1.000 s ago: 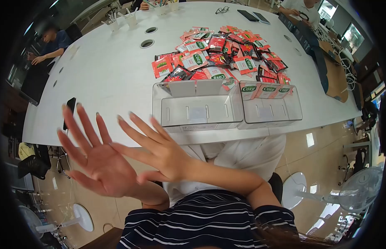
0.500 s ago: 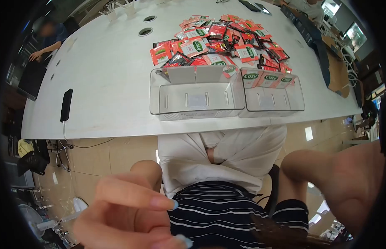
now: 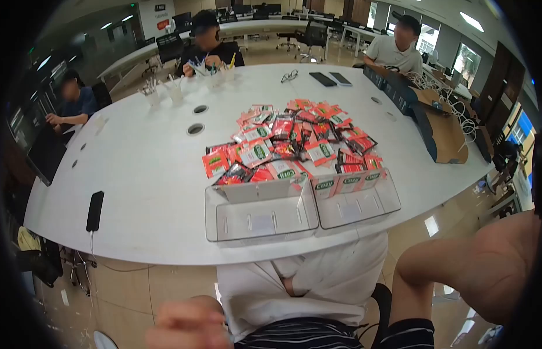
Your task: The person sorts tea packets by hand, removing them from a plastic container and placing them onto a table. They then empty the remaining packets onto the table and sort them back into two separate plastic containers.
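Note:
My left hand (image 3: pixel 192 326) is low in the view over my lap, its fingers smeared by motion. At the right edge, my right hand (image 3: pixel 498 262) is close to the camera, with its fingers cut off from sight. Both hands are away from the table. On the table's near side, two clear plastic bins stand side by side. The left bin (image 3: pixel 265 235) has nothing visible inside; a few upright Cozy packets (image 3: pixel 348 183) line the back of the right bin (image 3: pixel 364 218). Behind them lies a heap of red and black sachets (image 3: pixel 285 151).
A phone (image 3: pixel 94 210) on a cable lies on the white table (image 3: pixel 149 192) at left. Farther back are cups of pens (image 3: pixel 172 92), glasses (image 3: pixel 289 75) and two more phones (image 3: pixel 322 79). An opened cardboard box (image 3: pixel 443 139) with white cables is at right. Several people sit around.
The camera view has tilted up, bringing the far room and more people into sight. My left hand has dropped lower in the picture; the packets and bins look unchanged.

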